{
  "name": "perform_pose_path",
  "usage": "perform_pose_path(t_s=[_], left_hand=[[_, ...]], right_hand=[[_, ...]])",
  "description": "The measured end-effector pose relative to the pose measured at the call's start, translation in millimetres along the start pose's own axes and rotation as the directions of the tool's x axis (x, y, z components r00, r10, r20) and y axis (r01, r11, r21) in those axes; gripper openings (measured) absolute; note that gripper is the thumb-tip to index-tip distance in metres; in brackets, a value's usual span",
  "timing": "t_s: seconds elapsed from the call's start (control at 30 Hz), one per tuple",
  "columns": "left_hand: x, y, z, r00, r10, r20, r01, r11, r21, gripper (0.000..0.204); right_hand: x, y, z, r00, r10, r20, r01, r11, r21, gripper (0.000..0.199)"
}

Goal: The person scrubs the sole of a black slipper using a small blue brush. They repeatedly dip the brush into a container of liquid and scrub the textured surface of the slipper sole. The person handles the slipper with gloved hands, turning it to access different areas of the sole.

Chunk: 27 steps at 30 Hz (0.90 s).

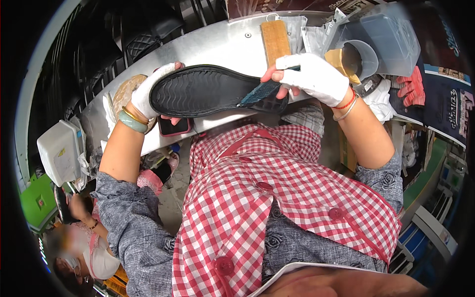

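Observation:
A black shoe sole (198, 91) with a raised rim and wavy ridges is held level above the bench edge. My left hand (146, 96), in a white glove with bare fingertips, is closed around its left end. In the fingers of my right hand (314, 79), gloved the same way, is a thin teal brush-like tool (261, 94). Its bristly-looking length slants down to the left, and its pale tip touches or lies just over the inside of the sole near the narrower right end. Some of the tool is hidden by my fingers.
Below the sole, a phone (174, 127) lies at the edge of the curved white bench (217, 44). A wooden block (275, 40), a clear plastic bin (391, 37) and a round cup (367, 58) stand at back right. Beyond the bench hang dark bags (153, 24). Another person (99, 257) sits at lower left.

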<state>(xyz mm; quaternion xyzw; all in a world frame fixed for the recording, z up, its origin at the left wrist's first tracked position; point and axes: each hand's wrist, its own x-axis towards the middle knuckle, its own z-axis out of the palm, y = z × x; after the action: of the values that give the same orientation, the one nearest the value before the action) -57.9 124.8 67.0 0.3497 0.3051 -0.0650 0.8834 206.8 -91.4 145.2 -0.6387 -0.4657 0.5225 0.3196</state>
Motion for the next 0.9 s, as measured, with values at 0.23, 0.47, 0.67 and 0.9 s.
perform_pose_path(t_s=[0.23, 0.47, 0.67, 0.9], left_hand=[[-6, -16, 3, 0.999, -0.025, -0.021, 0.019, 0.970, -0.244, 0.058], [-2, -57, 63, 0.952, 0.303, 0.026, -0.286, 0.920, -0.268, 0.074], [14, -58, 101, 0.902, 0.377, -0.211, -0.432, 0.799, -0.419, 0.068], [22, -67, 89, 0.877, 0.467, 0.112, -0.396, 0.836, -0.380, 0.072]], right_hand=[[-32, -1, -8, 0.984, 0.101, -0.145, -0.087, 0.991, 0.099, 0.031], [-34, -12, 27, 0.864, -0.182, -0.469, 0.339, 0.900, 0.275, 0.026], [-16, -2, 77, 0.556, -0.766, -0.323, 0.611, 0.640, -0.466, 0.017], [-1, 7, 62, 0.837, -0.230, -0.496, 0.355, 0.918, 0.173, 0.017]])
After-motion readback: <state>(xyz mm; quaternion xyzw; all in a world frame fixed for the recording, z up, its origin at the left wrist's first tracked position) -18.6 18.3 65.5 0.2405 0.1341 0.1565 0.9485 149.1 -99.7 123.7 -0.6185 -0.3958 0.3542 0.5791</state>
